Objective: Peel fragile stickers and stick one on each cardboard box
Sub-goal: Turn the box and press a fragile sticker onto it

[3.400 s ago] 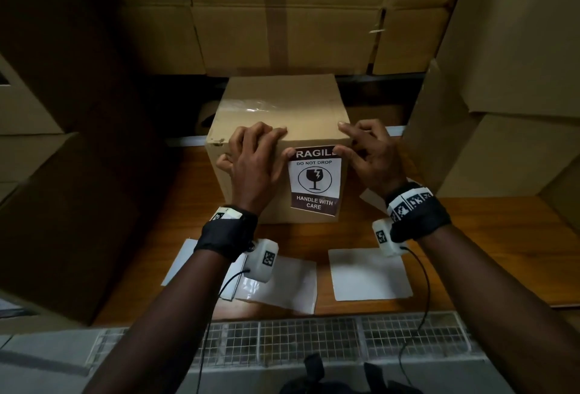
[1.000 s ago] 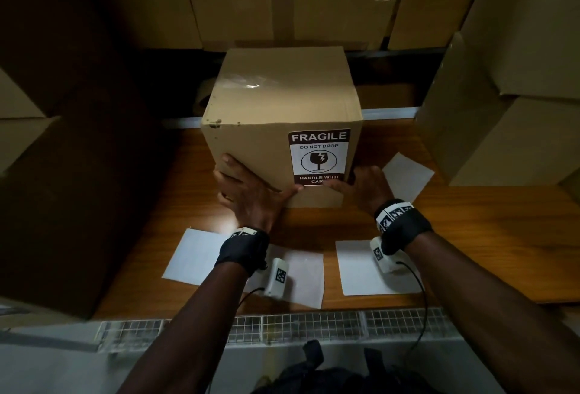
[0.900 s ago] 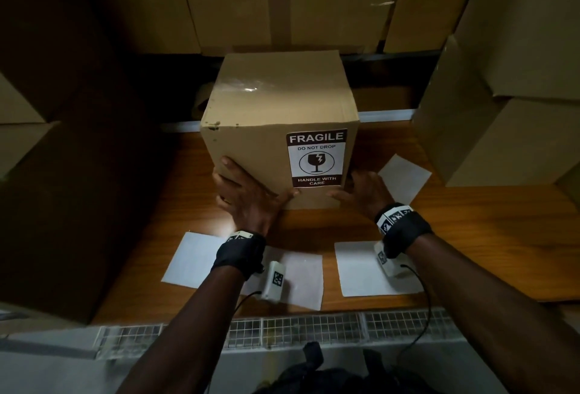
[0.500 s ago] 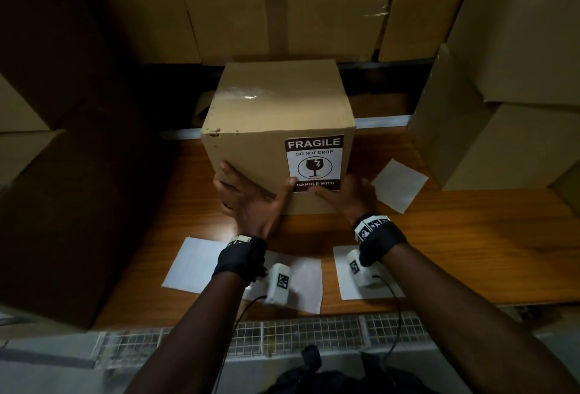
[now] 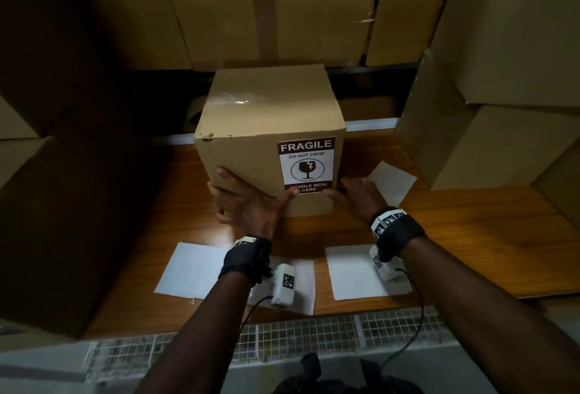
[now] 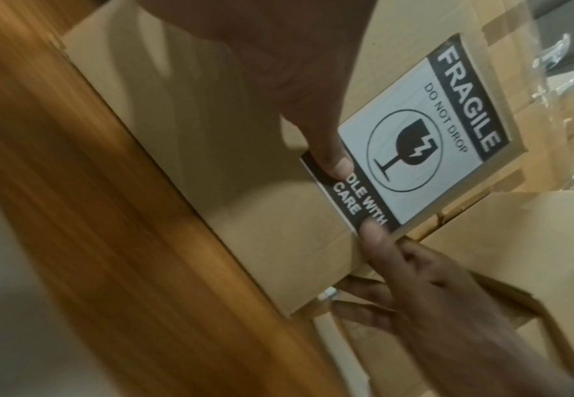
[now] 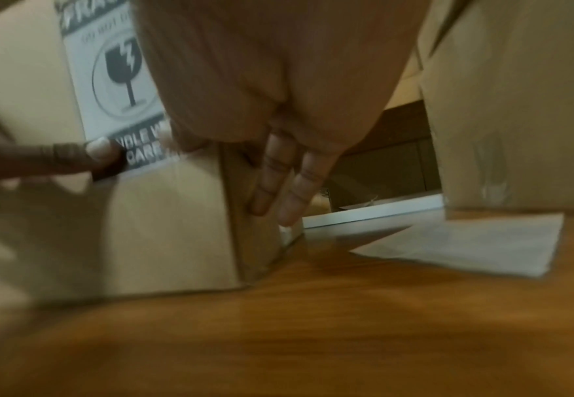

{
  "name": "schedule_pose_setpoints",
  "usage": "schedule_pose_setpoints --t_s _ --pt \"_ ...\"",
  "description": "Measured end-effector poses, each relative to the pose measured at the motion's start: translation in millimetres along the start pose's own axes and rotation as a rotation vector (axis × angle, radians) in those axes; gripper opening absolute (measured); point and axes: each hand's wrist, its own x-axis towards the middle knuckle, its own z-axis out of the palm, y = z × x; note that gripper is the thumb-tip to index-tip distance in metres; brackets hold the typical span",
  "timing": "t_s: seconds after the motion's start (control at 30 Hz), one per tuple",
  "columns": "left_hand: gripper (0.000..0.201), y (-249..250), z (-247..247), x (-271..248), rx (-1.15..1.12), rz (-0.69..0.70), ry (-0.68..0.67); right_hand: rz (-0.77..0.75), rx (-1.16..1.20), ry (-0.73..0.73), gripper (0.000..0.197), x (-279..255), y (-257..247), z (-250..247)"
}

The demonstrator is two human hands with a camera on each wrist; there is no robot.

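A brown cardboard box (image 5: 266, 123) stands on the wooden table (image 5: 470, 236). A FRAGILE sticker (image 5: 307, 164) lies flat on the right half of its front face. My left hand (image 5: 248, 205) is at the box's lower left corner, its fingers reaching along the left side and its thumb (image 6: 329, 153) pressing the sticker's (image 6: 424, 139) bottom left corner. My right hand (image 5: 357, 196) is at the lower right corner. Its thumb presses the sticker's (image 7: 112, 88) bottom edge while straight fingers (image 7: 278, 177) lie against the box's right side.
White backing sheets lie on the table: one near left (image 5: 194, 271), one near right (image 5: 351, 271), one beside the box (image 5: 392, 180). Big cardboard boxes stand behind (image 5: 282, 17), left (image 5: 62, 174) and right (image 5: 502, 111). A wire grille (image 5: 314, 340) runs along the front edge.
My hands have gone from the sticker's top edge down to the box's lower corners. In the last second both thumbs have come onto the sticker's bottom edge.
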Motion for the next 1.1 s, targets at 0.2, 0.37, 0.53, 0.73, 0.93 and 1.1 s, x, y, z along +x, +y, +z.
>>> schedule_pose_setpoints --t_s 0.2,0.37,0.53,0.73,0.93,1.1 --pt "0.155 -11 -14 7 -0.026 0.074 -0.054 -0.106 -0.028 0.014 0.043 -1 9 -12" --pt "0.155 15 -38 30 -0.027 0.151 0.118 -0.244 0.314 0.276 0.104 5 -16 -40" --pt "0.136 46 -48 51 -0.033 0.274 0.141 -0.503 0.288 0.493 0.082 16 -44 -61" --pt "0.094 42 -43 59 -0.131 0.275 0.134 -0.497 0.306 0.536 0.050 23 -43 -55" --pt "0.074 38 -53 62 -0.205 0.322 0.127 -0.432 0.409 0.592 0.048 18 -49 -53" --pt "0.106 5 -74 78 -0.374 0.255 -0.005 -0.046 0.581 0.283 0.094 6 -36 -34"
